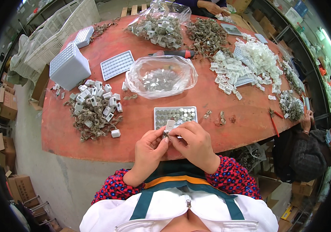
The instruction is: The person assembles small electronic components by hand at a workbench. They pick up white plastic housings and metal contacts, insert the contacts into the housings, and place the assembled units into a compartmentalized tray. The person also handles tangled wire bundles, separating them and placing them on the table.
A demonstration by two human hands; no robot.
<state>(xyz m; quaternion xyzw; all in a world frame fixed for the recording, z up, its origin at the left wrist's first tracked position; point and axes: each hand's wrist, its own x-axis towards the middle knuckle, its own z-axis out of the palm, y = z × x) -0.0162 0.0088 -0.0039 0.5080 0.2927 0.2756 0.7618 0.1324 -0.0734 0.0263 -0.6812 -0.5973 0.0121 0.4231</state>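
Observation:
Both hands meet over the near edge of the red table, fingers pinched together. Between them stands a small white plastic housing with a darker bit at its lower end, too small to make out. My left hand grips its base from the left with thumb and fingers. My right hand pinches the same base from the right. Just beyond the fingers lies a white tray with rows of small round metallic pieces, its near side partly hidden. Left of my hands is a heap of white housings with tangled brown wires.
Beyond the tray lie a clear plastic bag of small shiny pieces, an empty white tray and stacked trays. Translucent plastic parts spread at right, near red-handled pliers. Co-workers' hands show at the right and far edges.

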